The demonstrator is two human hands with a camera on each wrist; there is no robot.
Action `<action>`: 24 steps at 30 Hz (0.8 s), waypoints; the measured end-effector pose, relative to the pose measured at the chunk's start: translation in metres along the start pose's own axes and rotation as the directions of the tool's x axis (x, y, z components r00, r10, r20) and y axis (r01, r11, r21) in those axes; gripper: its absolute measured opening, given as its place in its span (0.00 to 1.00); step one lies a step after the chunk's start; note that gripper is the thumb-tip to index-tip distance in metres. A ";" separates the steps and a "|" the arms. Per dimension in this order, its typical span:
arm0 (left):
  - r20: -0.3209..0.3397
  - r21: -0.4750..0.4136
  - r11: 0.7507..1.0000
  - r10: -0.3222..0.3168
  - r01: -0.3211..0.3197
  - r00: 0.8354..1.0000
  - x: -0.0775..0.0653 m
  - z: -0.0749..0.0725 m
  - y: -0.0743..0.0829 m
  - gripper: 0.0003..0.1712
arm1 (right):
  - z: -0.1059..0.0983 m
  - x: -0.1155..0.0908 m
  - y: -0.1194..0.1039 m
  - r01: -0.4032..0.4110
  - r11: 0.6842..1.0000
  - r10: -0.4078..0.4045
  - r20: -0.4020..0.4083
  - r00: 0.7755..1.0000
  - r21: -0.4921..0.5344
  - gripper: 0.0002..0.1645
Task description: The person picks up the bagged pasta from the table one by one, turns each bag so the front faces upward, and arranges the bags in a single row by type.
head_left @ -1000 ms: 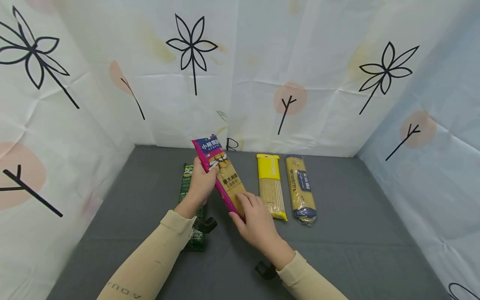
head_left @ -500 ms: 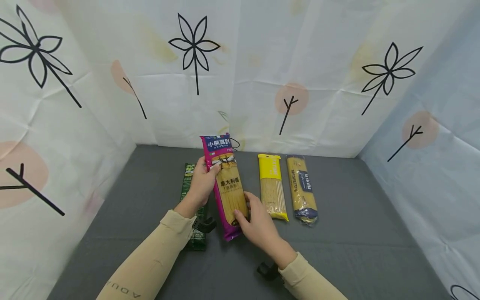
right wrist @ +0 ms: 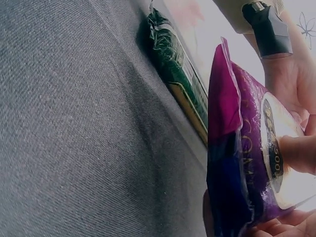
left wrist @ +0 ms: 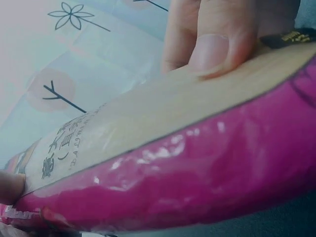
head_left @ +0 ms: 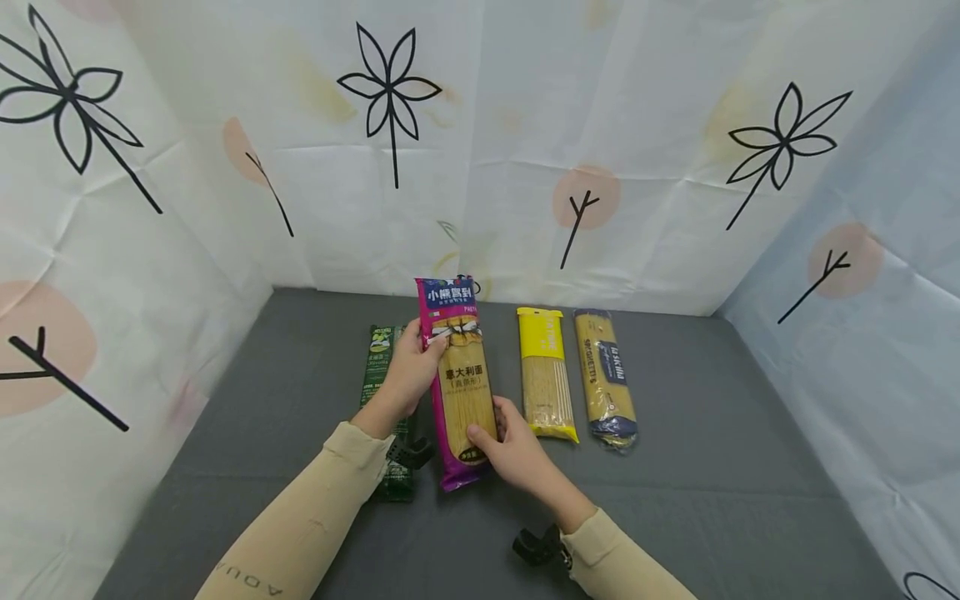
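Note:
Between both hands is a magenta and blue packet of spaghetti (head_left: 467, 392), its printed front facing up toward the head camera. The left hand (head_left: 411, 367) grips its upper left side, thumb across the front. At the lower right edge, the right hand (head_left: 519, 448) holds it with the thumb on the clear window and fingers behind. In the left wrist view the spaghetti packet (left wrist: 163, 163) fills the lower part, its magenta side nearest. The right wrist view shows the bottom end of the spaghetti packet (right wrist: 224, 113), raised over the cloth.
A green packet (head_left: 397, 479) lies on the grey cloth (head_left: 712, 517), partly covered by the left arm. To the right lie a yellow-topped spaghetti packet (head_left: 546, 375) and a blue-labelled spaghetti packet (head_left: 603, 379), side by side. Patterned white curtains (head_left: 510, 100) stand behind and at both sides.
The magenta packet has swung from a slant to nearly upright in view and turned its front toward the camera. It has shifted slightly right. The right thumb has come onto its front.

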State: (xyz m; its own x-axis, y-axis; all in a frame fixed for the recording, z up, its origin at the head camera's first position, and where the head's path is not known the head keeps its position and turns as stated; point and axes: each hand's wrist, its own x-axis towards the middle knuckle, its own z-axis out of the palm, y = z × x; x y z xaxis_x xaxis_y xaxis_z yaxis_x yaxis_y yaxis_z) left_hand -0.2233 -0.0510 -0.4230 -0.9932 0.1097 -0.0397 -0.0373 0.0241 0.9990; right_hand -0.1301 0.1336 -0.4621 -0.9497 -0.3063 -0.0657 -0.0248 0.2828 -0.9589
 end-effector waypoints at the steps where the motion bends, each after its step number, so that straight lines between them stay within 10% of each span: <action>1: -0.003 0.012 1.000 -0.007 0.007 1.000 0.000 0.000 -0.001 0.29 | 0.000 0.000 0.000 0.001 1.000 -0.001 -0.005 1.000 -0.010 0.37; 14: 0.201 0.131 0.986 -0.124 0.098 0.972 -0.004 -0.001 -0.015 0.33 | 0.001 0.002 0.003 -0.026 1.000 0.026 -0.073 0.997 -0.005 0.38; 24: 0.205 0.277 0.953 -0.183 0.123 0.961 -0.010 0.010 -0.033 0.38 | -0.003 0.015 0.001 -0.147 0.985 0.161 -0.190 0.968 0.090 0.35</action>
State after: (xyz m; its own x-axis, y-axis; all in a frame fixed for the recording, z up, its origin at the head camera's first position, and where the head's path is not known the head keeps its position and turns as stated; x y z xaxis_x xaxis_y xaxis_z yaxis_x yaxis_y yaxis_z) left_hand -0.2112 -0.0427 -0.4558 -0.9254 0.3047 -0.2252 -0.1266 0.3117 0.9417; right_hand -0.1455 0.1319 -0.4637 -0.9831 -0.0778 -0.1658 0.1427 0.2422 -0.9597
